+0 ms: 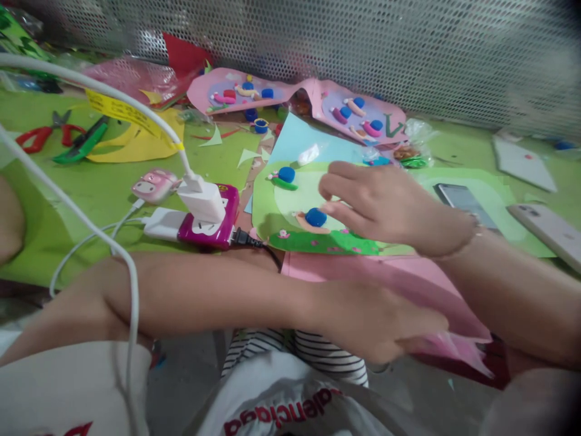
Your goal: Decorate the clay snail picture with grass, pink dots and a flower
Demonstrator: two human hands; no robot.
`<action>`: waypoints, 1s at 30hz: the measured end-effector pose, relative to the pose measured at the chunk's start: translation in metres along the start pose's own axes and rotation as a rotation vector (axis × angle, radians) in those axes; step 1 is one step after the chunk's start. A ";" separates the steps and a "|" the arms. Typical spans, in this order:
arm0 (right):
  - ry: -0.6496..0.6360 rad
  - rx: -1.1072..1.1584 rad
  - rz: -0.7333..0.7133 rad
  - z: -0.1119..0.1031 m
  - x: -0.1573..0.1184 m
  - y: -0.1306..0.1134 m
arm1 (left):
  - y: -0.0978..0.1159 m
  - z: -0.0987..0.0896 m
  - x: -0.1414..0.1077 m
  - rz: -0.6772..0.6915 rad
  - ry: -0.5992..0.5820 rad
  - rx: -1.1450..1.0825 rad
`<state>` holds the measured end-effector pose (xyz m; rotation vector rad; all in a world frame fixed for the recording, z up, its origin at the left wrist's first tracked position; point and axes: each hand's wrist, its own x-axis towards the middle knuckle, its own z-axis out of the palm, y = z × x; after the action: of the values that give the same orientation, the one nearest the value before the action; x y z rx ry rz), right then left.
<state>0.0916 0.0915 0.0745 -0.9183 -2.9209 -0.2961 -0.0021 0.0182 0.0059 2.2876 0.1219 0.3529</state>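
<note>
My left hand (376, 321) reaches across to the right, low at the table's front edge. Its fingers are closed on a crinkled pink plastic bag (458, 354), beside a sheet of pink paper (363, 269). Above it, my right hand (367, 197) hovers over a green paper card (265, 209), fingers curled and thumb near a clay snail with a blue cap-like shell (316, 217). What those curled fingers hold, if anything, is hidden. A second snail, green with a blue shell (285, 175), sits higher on the card.
A purple power strip (231, 212) with white chargers and a hanging white cable (136, 109) stands at left. Red-handled pliers (36, 139) and a green cutter (82, 142) lie beyond. Two phones, one dark (467, 203) and one pale (549, 230), rest at right. Finished-looking pink panels (313, 91) lean behind.
</note>
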 end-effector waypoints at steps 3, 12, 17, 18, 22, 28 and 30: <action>-0.070 0.368 -0.025 -0.019 -0.028 0.022 | 0.000 -0.008 0.001 -0.114 0.185 -0.165; -0.249 0.795 -0.041 -0.017 -0.074 0.049 | -0.001 -0.005 0.002 -0.483 0.558 -0.472; -0.176 0.873 -0.028 -0.009 -0.079 0.057 | -0.006 0.001 0.002 -0.471 0.556 -0.650; -0.129 0.884 0.007 -0.008 -0.081 0.064 | -0.006 0.000 0.002 -0.464 0.545 -0.694; 0.207 0.841 0.419 0.007 -0.091 0.101 | -0.004 -0.002 0.002 -0.428 0.419 -0.625; 0.058 0.476 0.625 0.044 -0.090 0.134 | -0.001 -0.001 0.000 -0.305 0.278 -0.451; -0.018 0.407 0.619 0.049 -0.091 0.137 | -0.001 -0.001 -0.001 -0.294 0.270 -0.462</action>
<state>0.2441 0.1602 0.0378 -1.6441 -2.3910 0.3275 -0.0030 0.0192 0.0059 1.7286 0.4593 0.4785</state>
